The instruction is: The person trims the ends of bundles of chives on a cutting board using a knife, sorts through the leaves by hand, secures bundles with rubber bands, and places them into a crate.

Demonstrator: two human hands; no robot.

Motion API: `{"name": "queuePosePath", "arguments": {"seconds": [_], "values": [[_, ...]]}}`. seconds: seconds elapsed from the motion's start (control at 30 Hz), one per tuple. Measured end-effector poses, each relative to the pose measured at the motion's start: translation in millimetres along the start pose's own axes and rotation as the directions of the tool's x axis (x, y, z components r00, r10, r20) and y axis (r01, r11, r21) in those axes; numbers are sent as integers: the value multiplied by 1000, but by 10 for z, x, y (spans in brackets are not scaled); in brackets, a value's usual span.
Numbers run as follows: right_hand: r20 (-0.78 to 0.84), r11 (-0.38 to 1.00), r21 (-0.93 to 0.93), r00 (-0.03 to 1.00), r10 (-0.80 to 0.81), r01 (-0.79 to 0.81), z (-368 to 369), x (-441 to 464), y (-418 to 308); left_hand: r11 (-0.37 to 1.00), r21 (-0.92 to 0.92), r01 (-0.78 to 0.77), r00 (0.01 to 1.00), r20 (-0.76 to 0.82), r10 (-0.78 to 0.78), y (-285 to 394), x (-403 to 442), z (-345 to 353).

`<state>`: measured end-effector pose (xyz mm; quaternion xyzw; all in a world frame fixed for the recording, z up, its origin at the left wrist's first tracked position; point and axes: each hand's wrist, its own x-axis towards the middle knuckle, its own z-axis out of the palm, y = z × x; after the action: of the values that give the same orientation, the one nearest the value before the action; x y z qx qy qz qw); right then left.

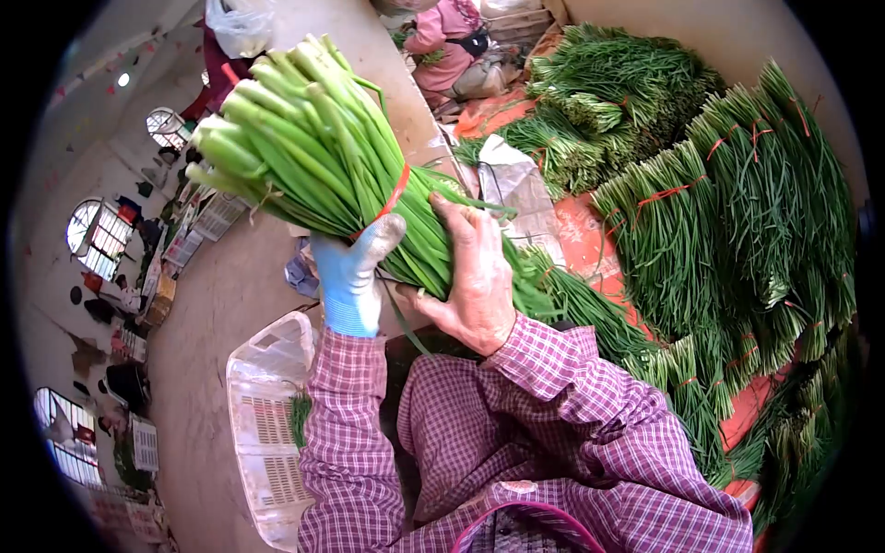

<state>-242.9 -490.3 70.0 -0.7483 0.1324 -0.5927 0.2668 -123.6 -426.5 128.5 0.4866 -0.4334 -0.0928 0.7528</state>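
A thick bundle of green stalks (313,147) is held up at the upper middle, its pale cut ends pointing to the upper left. A red band (396,192) goes round it. My left hand (353,267), in a white and blue glove, grips the bundle from below beside the band, thumb on the stalks. Bare, my right hand (475,272) wraps round the leafy part from the right, fingers on top. Both sleeves are purple checked cloth. The leafy ends run down to the right, past my right hand.
Banded green bundles (737,203) are piled at the right on an orange sheet (581,230). A white plastic crate (267,442) with some greens stands at the lower left. Another person (447,46) in pink sits at the top. More crates (217,214) line the far left.
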Motion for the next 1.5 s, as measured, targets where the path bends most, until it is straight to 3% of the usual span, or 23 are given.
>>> {"name": "queuePosePath", "arguments": {"seconds": [0.07,0.1,0.13,0.17,0.23,0.3,0.33,0.4,0.47,0.5,0.67,0.8,0.83,0.9,0.93,1.0,1.07,1.13,1.2,1.23,1.33,1.4,1.5], "values": [[285,971,227,958,13,-81,65,-69,-175,976,179,128,992,-12,-128,436,-5,-278],[401,981,189,915,-40,-40,72,-100,-157,938,343,-48,998,52,32,398,49,-603],[509,988,152,857,-85,7,83,-137,-84,847,527,-72,993,114,13,561,45,-784],[536,988,153,839,-100,20,102,-176,6,810,579,-96,991,130,24,643,24,-923],[600,993,53,799,50,-102,132,-247,145,766,635,-106,990,139,22,685,-63,-1188],[544,983,68,832,107,-171,238,-344,285,292,912,-287,956,254,144,645,-160,-1448],[503,981,59,854,131,-185,311,-395,364,285,918,-275,960,248,128,595,-209,-1557],[452,988,-51,879,154,-147,489,-476,581,19,961,-275,958,273,87,441,-305,-1772],[472,953,-294,855,214,-76,659,-549,735,21,953,-304,950,301,85,213,-359,-1907],[519,927,-370,813,264,-65,768,-586,846,-29,973,-228,973,229,11,95,-393,-1928],[587,827,-561,714,380,21,1077,-843,1193,-110,994,-30,979,7,-204,-767,-663,-2127],[614,814,-578,688,387,58,1169,-844,1339,-178,983,-49,923,-24,-383,-1278,-876,-2199],[639,829,-554,677,364,77,1164,-823,1335,-177,983,-47,920,-26,-391,-1264,-850,-2200],[653,846,-531,658,375,45,1163,-780,1321,106,993,44,903,5,-429,-1131,-770,-2244],[655,858,-514,650,384,11,1166,-770,1344,101,994,51,901,-2,-434,-1183,-757,-2321],[659,875,-485,662,357,10,1131,-779,1384,580,803,137,944,71,-322,-1314,-737,-2439],[632,870,-483,648,426,-101,1034,-755,1337,492,862,120,963,20,-270,-1102,-617,-2226],[589,844,-475,623,516,-249,900,-713,1259,542,837,81,982,27,-189,-1172,-563,-2184],[556,885,-294,688,466,-362,766,-802,1313,563,825,43,990,38,-132,-1100,-498,-2027],[559,819,-286,608,564,-497,648,-713,1133,583,813,0,996,52,-73,-1069,-464,-1939],[566,783,-112,608,557,-612,403,-811,884,700,714,-3,997,59,-56,-1027,-422,-1789],[594,790,-58,614,519,-611,323,-954,863,704,710,12,996,57,-74,-1180,-386,-1922],[585,749,-23,598,547,-662,266,-1011,700,705,614,355,921,-100,-377,-1344,-241,-2052]]}}
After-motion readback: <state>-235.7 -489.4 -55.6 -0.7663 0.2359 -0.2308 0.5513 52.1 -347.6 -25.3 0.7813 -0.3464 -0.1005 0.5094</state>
